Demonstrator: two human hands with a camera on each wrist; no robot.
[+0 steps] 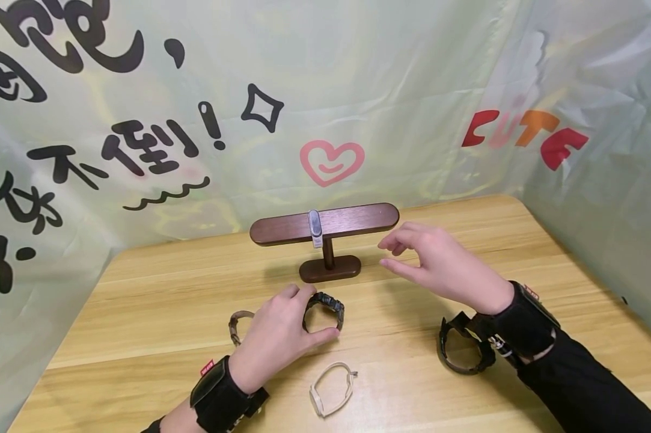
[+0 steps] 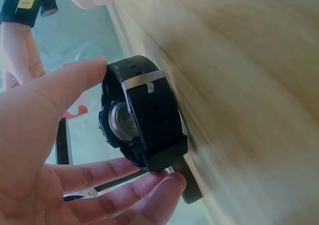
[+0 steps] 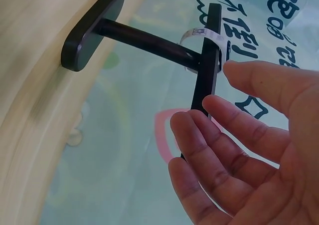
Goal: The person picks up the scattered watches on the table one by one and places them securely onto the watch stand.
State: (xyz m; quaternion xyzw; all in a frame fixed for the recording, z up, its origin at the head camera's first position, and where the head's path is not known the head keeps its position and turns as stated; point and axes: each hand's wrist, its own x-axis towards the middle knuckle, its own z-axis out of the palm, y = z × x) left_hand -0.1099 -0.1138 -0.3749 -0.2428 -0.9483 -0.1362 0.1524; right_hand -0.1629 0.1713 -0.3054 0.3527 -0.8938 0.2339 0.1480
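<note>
My left hand (image 1: pixel 276 331) holds a black watch (image 1: pixel 333 303) near the middle of the table. In the left wrist view, thumb and fingertips grip opposite ends of the watch's closed black strap (image 2: pixel 158 117), and the metal case back shows inside the loop. Beyond it stands a dark wooden T-shaped watch stand (image 1: pixel 363 219), with a light grey fitness band (image 1: pixel 315 228) around its bar left of the post. Just off the bar's right end, my right hand (image 1: pixel 444 261) hovers with loosely bent fingers and nothing between them. Its fingertips (image 3: pixel 185 127) appear near the bar in the right wrist view.
A cream-strapped watch (image 1: pixel 315 399) lies in front of the left hand. Partly behind that hand sits a brownish watch or bracelet (image 1: pixel 233 329). Another dark watch (image 1: pixel 463 369) lies beneath the right wrist. A printed cloth (image 1: pixel 401 120) hangs behind the wooden table (image 1: pixel 157 300).
</note>
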